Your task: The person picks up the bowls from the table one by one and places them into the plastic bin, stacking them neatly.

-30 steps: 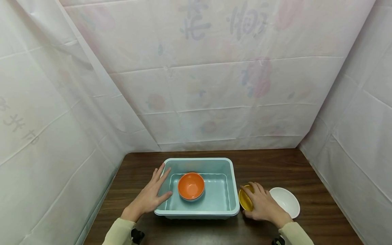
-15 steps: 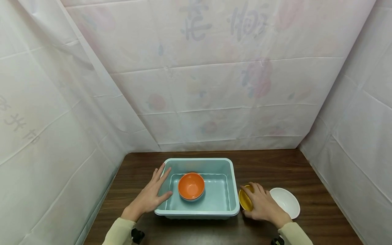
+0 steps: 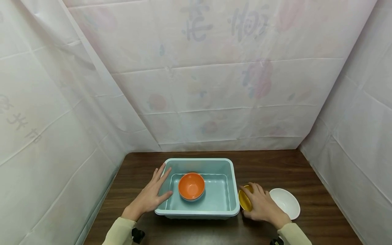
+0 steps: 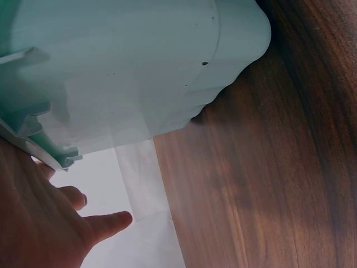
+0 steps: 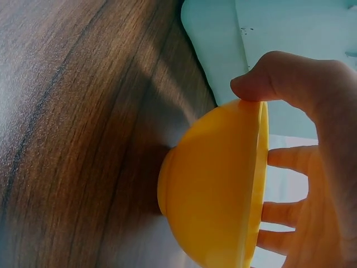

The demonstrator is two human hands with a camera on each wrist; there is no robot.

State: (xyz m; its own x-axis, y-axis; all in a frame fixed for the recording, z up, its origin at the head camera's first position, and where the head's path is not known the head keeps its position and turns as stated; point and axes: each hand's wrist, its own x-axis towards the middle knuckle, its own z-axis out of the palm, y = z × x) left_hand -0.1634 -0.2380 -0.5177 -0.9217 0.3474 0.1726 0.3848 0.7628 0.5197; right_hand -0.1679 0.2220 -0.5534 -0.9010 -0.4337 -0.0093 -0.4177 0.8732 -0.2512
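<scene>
A light blue plastic basin (image 3: 196, 213) stands on the table, with an orange bowl (image 3: 191, 186) inside it, left of the middle. A pale edge shows under the orange rim; whether it is a second bowl I cannot tell. My left hand (image 3: 149, 196) rests at the basin's left rim, fingers spread and straight. A yellow bowl (image 5: 215, 184) sits upright on the table just right of the basin. My right hand (image 3: 261, 204) grips it from above, thumb on the near rim and fingers across at the far rim. Part of the bowl is hidden by this hand.
A white bowl (image 3: 286, 203) stands right of my right hand, close to it. The dark wood table (image 3: 260, 163) is bordered by pale printed sheets (image 3: 226, 126) at the back and both sides. Black straps sit on both wrists.
Both hands and the bowls stay practically in place. Only a very slight shift of the whole head view shows.
</scene>
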